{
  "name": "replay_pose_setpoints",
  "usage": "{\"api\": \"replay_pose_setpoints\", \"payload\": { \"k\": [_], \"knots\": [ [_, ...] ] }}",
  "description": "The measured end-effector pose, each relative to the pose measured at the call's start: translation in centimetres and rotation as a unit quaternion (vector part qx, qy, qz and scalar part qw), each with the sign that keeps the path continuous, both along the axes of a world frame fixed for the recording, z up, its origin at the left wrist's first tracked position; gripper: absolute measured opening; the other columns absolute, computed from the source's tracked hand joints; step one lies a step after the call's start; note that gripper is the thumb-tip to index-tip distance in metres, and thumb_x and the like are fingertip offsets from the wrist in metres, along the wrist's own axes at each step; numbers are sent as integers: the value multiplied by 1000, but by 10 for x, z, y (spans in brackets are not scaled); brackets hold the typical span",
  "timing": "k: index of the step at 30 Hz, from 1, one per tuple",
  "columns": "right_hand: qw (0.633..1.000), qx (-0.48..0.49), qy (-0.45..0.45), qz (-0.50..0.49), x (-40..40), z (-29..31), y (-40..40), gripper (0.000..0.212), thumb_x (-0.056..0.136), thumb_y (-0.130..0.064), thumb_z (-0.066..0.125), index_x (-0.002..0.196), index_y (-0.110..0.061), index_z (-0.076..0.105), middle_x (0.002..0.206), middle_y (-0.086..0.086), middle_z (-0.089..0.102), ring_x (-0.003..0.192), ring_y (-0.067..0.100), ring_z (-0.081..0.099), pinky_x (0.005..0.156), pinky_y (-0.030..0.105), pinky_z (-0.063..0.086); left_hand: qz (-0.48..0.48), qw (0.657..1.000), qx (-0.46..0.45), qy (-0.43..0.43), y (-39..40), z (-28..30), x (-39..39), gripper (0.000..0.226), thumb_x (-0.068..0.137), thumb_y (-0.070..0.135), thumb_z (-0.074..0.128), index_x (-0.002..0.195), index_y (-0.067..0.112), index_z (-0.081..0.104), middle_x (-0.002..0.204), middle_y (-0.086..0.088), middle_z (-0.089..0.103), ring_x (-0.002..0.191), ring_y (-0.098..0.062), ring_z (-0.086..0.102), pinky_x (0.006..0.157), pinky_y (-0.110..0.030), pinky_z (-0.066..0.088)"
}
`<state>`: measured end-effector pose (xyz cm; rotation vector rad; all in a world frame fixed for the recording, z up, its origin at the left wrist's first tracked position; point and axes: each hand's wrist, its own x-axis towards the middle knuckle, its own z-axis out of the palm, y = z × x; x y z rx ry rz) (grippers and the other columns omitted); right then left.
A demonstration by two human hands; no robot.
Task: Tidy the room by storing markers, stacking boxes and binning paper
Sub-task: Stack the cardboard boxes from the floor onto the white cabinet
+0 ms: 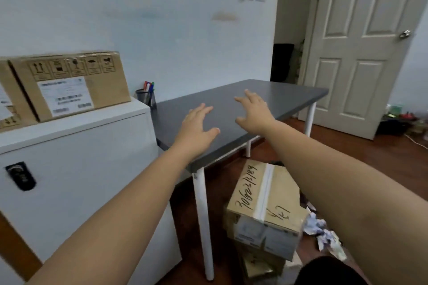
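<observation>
Hovering spread and empty over the grey table (266,99), the left hand (196,127) and right hand (252,113) hold nothing — the taped cardboard box (266,201) at five o'clock looks stiff, weighty, best gripped by opposite sides

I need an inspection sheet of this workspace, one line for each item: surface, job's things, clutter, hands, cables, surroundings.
Surface: grey table, bare where visible.
Job's things: markers upright in mesh cup; labelled box on white cabinet; taped box on another on the floor.
Clutter: crumpled paper on the floor.
Hands: left hand and right hand open above the table, holding nothing.
Cables: white cable on the floor.
Surroundings: white door open.
</observation>
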<state>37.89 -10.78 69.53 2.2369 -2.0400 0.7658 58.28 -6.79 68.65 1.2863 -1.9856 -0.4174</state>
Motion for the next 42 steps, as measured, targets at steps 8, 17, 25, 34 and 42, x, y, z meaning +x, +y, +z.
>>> {"api": "replay_pose_setpoints", "payload": {
  "k": [8, 17, 25, 34, 42],
  "knots": [
    [978, 90, -138, -131, -142, -78, 29, 65, 89, -31, 56, 149, -25, 32, 161, 11, 17, 148, 30, 15, 119, 48, 21, -90, 987, 57, -119, 15, -64, -125, 67, 91, 29, 64, 152, 27, 35, 163, 7, 21, 152, -18, 10, 122, -40, 14],
    [894, 348, -231, -163, -179, -212, 58, 81, 84, -42, 59, 152, -20, 22, 149, 16, 35, 118, 37, 49, 96, 42, 46, -22, 936, 296, -188, 2, -158, -131, 64, 90, 35, 66, 147, 17, 42, 145, -4, 48, 128, -25, 50, 101, -32, 44],
    [859, 371, -301, -186, -175, -266, 84, 67, 93, -26, 56, 148, -1, 26, 145, 18, 42, 125, 35, 47, 97, 39, 42, 58, 908, 393, -133, -9, -232, -114, 48, 82, 44, 65, 123, 21, 54, 125, -5, 60, 110, -24, 57, 99, -42, 48],
    [826, 437, -324, -148, -178, -287, 92, 67, 100, -40, 39, 152, -4, 17, 159, 14, 22, 141, 34, 30, 112, 40, 31, 121, 892, 436, 12, 0, -257, -121, 64, 94, 25, 64, 149, 9, 34, 150, -10, 45, 134, -27, 44, 108, -36, 35],
    [698, 349, -589, -210, -164, -300, 97, 65, 93, -41, 52, 150, -18, 28, 149, 5, 39, 131, 30, 41, 101, 41, 36, 149, 862, 443, 193, 15, -259, -132, 38, 92, 30, 64, 126, 15, 63, 131, 0, 62, 107, -15, 61, 94, -29, 46]
  ]
}}
